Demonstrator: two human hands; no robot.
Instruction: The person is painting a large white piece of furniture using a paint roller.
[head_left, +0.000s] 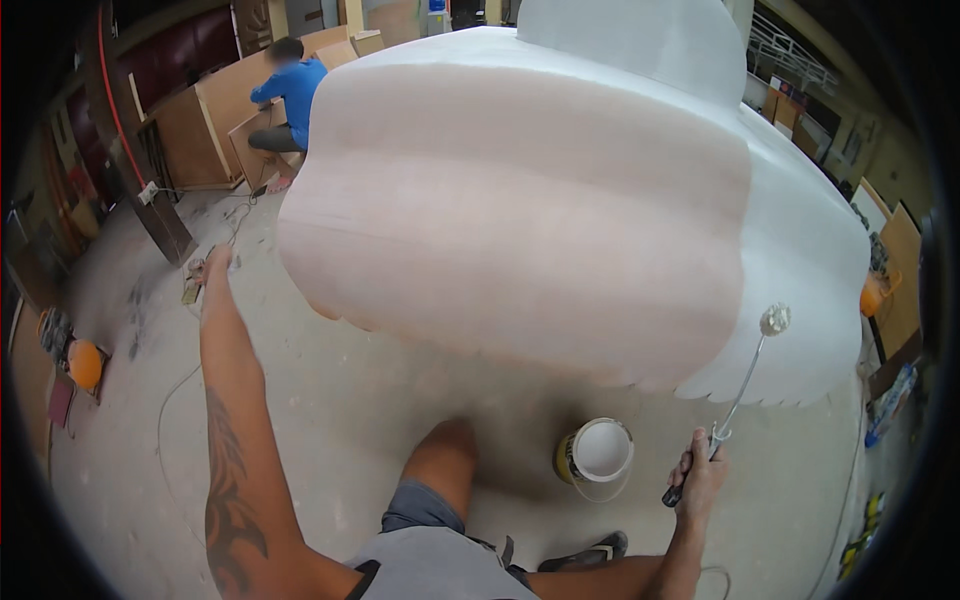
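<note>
My right hand [699, 478] is closed around the dark handle of a small paint roller [743, 385]. Its long metal rod points up, and the pale, paint-covered head stands in front of the lower right side of a large curved shell [520, 220]. White coats the shell's top and right side; the broad middle is pinkish beige. My left arm reaches far out to the left. My left hand [214, 264] is small in view beside a yellowish object [190, 292], and its grip is unclear. A bucket of white paint [603, 450] stands on the floor between my legs and the roller.
At the far left a person in a blue shirt [296, 95] crouches by wooden panels [195, 130]. A dark post [140, 170] rises near my left hand. A thin cable [160, 430] trails over the floor. Orange round objects [86, 364] sit at both sides.
</note>
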